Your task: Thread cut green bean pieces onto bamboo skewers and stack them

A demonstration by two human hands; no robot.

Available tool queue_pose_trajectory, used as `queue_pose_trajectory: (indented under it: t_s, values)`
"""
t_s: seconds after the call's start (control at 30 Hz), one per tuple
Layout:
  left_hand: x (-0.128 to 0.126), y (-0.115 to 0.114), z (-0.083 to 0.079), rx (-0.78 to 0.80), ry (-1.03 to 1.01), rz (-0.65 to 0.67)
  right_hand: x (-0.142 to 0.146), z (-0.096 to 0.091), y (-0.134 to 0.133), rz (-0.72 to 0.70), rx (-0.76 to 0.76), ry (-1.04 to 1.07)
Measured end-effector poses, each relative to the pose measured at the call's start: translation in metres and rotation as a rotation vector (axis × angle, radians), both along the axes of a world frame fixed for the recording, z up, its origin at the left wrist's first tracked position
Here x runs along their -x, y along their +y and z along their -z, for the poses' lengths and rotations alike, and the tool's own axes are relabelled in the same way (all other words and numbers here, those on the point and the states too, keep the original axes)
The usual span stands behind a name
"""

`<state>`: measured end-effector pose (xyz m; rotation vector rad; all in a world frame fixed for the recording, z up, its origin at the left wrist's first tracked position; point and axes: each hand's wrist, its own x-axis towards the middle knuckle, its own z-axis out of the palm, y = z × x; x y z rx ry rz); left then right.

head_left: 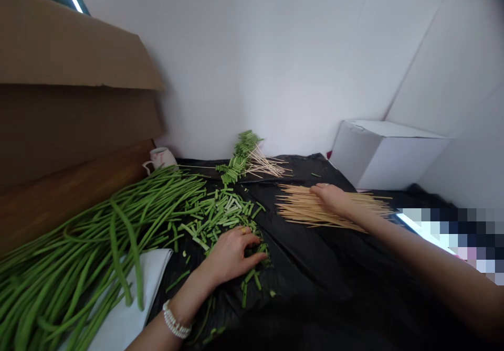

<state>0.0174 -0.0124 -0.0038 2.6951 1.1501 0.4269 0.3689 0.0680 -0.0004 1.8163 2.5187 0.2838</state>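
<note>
Left hand: forearm enters from lower left, pearl bracelet at the wrist, palm down. Fingers curled over the near edge of the cut bean pieces, tips pinched into a small clump; whether any piece is actually gripped cannot be told.

Right hand: arm reaches in from the right edge, extended forward, palm down, fingers loosely spread and lying flat on the bamboo skewers. Not closed around any.

Skewers: loose flat bundle on the black sheet, long axes roughly left–right, fanning a little at the left ends.

Bean pieces: scattered heap centre-left, no common direction.

Whole long beans: large pile at left, long axes running near-left to far-right.

Skewered beans: stacked by the back wall, sticks pointing right.
</note>
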Motion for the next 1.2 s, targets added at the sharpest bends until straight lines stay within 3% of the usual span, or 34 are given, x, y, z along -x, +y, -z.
queue_pose_trajectory:
  t_s: [0.5, 0.8, 1.2]
  values:
    - [0.000, 0.001, 0.002, -0.002, 0.007, -0.007, 0.024, -0.008, -0.009, -0.035, -0.008, -0.059]
    - [0.000, 0.000, 0.000, -0.001, 0.008, 0.000, 0.022, 0.004, 0.008, 0.021, 0.051, -0.150]
    - [0.000, 0.000, 0.001, -0.016, 0.006, -0.009, 0.023, 0.010, 0.021, -0.057, 0.012, -0.214]
